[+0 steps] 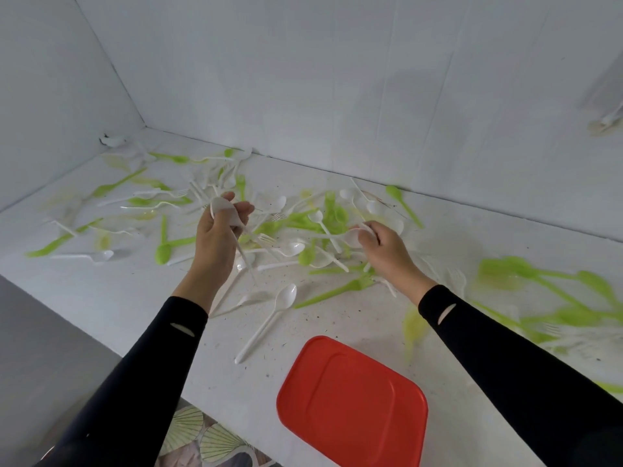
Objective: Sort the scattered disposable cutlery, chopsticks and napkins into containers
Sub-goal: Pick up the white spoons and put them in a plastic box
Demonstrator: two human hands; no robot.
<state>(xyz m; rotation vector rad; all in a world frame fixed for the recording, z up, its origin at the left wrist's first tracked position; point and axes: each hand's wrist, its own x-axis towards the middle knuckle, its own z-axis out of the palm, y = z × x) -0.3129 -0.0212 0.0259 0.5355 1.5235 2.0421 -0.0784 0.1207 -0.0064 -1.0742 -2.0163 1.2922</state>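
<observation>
Between both hands sprawls the cutlery heap (303,224): left hand (215,234) curls round a white spoon bunch (223,210), likely collecting one sort, while right hand (387,251) pinches another spoon (350,236) from it

We are finding no text, label, brand, number or sign that we can read. The plastic cutlery (286,298), the red lid (350,406) and the worktop (118,298) are showing us plain, unprinted surfaces only.
</observation>
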